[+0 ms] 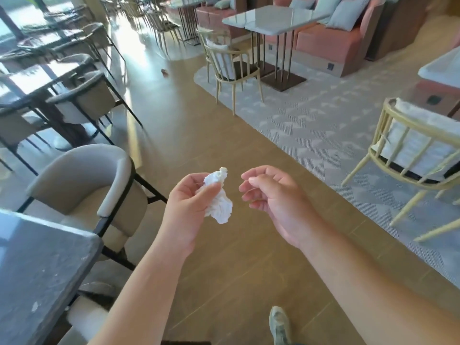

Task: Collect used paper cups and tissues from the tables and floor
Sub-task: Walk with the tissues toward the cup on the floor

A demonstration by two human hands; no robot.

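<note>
Left hand (191, 197) grips a crumpled white tissue (219, 197), thumb and curled fingers pinching its upper part while the loose lower part hangs out past the thumb toward the other hand. Right hand (268, 192) is just beside it, held apart from the tissue, fingers loosely curled and holding nothing. Both hands are raised above the wooden floor (224, 257), so the tissue rests on no surface. A grey table (37, 270) shows its corner at the lower left, with a padded grey chair (87, 185) beside its far edge. A small brown object (164, 71), too small to identify, lies on the floor well ahead, near the edge of a patterned rug (323, 125). One shoe (280, 324) shows near the bottom edge.
</note>
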